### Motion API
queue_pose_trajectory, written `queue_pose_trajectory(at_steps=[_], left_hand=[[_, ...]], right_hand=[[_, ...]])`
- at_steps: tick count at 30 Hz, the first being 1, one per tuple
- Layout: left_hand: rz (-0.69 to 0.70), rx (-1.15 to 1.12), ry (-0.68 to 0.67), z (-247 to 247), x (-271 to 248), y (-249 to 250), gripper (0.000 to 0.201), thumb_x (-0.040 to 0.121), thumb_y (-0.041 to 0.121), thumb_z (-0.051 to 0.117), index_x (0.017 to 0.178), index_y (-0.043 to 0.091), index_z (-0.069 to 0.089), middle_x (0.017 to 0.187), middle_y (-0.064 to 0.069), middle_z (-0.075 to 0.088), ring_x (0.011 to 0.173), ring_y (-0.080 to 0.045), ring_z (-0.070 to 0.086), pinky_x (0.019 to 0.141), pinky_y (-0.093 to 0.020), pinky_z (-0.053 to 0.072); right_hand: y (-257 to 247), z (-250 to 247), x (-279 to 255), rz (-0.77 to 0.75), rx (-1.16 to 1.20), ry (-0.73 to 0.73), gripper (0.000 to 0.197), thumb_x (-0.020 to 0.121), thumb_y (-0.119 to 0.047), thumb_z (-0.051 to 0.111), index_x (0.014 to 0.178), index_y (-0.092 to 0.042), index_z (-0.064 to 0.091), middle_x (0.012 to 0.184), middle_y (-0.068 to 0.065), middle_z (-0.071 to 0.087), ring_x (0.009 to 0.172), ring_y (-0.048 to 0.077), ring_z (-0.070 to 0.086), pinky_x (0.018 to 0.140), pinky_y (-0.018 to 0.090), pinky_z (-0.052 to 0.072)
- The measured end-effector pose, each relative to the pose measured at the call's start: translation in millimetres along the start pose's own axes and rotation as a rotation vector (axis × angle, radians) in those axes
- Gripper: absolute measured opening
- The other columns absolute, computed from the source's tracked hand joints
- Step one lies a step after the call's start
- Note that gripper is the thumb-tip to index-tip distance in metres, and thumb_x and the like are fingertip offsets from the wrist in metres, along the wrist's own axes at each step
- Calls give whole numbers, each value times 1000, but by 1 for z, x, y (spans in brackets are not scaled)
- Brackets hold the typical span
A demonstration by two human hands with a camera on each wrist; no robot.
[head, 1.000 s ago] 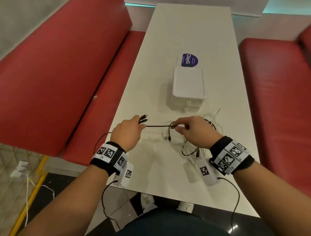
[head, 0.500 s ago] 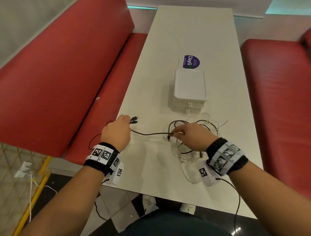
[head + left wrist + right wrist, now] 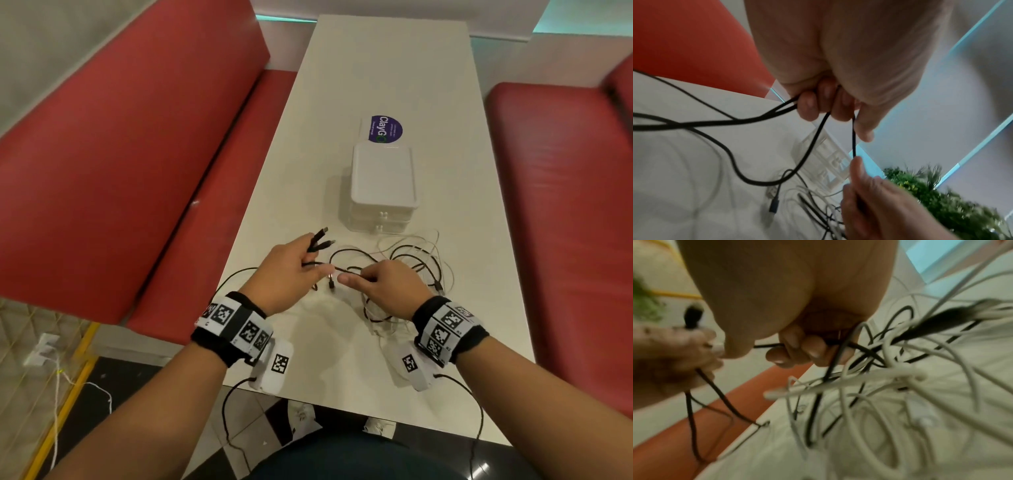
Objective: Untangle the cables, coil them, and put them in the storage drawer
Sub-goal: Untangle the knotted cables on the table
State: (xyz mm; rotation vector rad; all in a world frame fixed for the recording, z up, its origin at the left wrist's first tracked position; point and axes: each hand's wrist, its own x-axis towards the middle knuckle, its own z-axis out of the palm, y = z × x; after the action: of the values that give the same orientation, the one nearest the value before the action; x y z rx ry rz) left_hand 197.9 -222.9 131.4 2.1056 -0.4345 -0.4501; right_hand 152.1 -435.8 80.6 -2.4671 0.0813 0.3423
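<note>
A black cable (image 3: 346, 253) runs between my two hands above the white table (image 3: 376, 68). My left hand (image 3: 294, 270) grips it with curled fingers, and two black plugs (image 3: 320, 240) stick out past the knuckles; in the left wrist view the black cable (image 3: 818, 128) loops down from my fingers (image 3: 807, 105). My right hand (image 3: 383, 284) pinches the same cable close to the left hand. Under and beyond it lies a tangle of white and black cables (image 3: 421, 260), blurred as the cable tangle (image 3: 890, 378) in the right wrist view. The white drawer box (image 3: 383, 178) stands shut behind.
A round purple sticker (image 3: 386, 128) lies on the table behind the drawer box. Red bench seats (image 3: 154, 137) run along both long sides. A loop of black cable (image 3: 236, 274) hangs over the table's left edge.
My left hand has moved right, back toward the right hand, so the stretched black cable between them is now short. The plugs still stick out of the left fist.
</note>
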Motion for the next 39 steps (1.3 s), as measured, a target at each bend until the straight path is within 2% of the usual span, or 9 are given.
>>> queue_pose_trajectory(at_steps=[4, 11, 17, 21, 24, 27, 31, 35, 39], left_hand=[[10, -26, 242, 0, -3, -14, 33, 95, 20, 63, 71, 26, 42, 58, 13, 42, 54, -3, 43, 55, -16, 36], [-87, 792, 129, 8, -16, -54, 17, 102, 32, 42, 102, 16, 47, 80, -11, 68, 75, -38, 64, 57, -37, 40], [-85, 818, 483, -43, -5, -52, 20, 99, 32, 49, 104, 12, 48, 69, -15, 60, 63, -40, 60, 50, -37, 31], [128, 766, 211, -32, -20, -58, 25, 97, 46, 43, 91, 22, 42, 62, 3, 52, 62, -35, 61, 49, -35, 36], [13, 816, 19, -22, -25, -69, 41, 96, 65, 31, 86, 27, 40, 65, 4, 58, 70, -27, 63, 54, -34, 40], [-165, 854, 87, -29, -17, -85, 47, 96, 66, 32, 92, 24, 55, 82, -5, 68, 82, -33, 65, 63, -36, 48], [-321, 716, 169, -43, -3, -91, 35, 98, 54, 41, 93, 23, 56, 95, -7, 66, 85, -35, 62, 68, -39, 48], [-104, 834, 274, -41, 0, -63, 20, 96, 37, 56, 100, 17, 56, 110, 0, 46, 64, -29, 56, 53, -34, 40], [203, 762, 96, -12, 3, -25, 17, 95, 25, 54, 109, 17, 51, 119, 4, 47, 69, -28, 63, 55, -40, 50]], right_hand=[[1, 11, -1, -35, -40, -75, 55, 100, -64, 35, 74, -19, 54, 63, -4, 57, 66, 20, 57, 66, 38, 45], [-23, -10, -17, -284, -61, 224, 21, 91, -41, 62, 77, -26, 67, 56, -10, 54, 57, 11, 54, 60, 30, 47], [6, -7, 1, 70, -293, 78, 69, 96, -69, 35, 58, -14, 51, 53, -1, 55, 54, 22, 55, 52, 30, 39], [11, -4, 7, 57, -110, 126, 54, 103, -57, 32, 74, -15, 50, 62, 1, 57, 66, 28, 57, 57, 36, 40], [11, -6, 10, 46, -83, 146, 37, 105, -48, 35, 95, -20, 57, 69, 1, 64, 73, 29, 60, 68, 42, 49], [-1, -10, 1, -73, 83, 148, 25, 103, -42, 46, 98, -27, 66, 51, -8, 54, 55, 11, 52, 61, 33, 44], [-23, -21, -15, -201, 408, -14, 21, 102, -28, 58, 95, -18, 75, 67, -16, 65, 62, 3, 57, 61, 15, 41], [-19, -19, -6, -56, 30, -143, 26, 101, -31, 50, 88, -22, 71, 67, -12, 61, 64, 5, 55, 65, 29, 43], [-25, -7, 3, -68, -129, -162, 21, 101, -32, 49, 90, -27, 66, 70, -12, 57, 70, 10, 56, 65, 30, 42]])
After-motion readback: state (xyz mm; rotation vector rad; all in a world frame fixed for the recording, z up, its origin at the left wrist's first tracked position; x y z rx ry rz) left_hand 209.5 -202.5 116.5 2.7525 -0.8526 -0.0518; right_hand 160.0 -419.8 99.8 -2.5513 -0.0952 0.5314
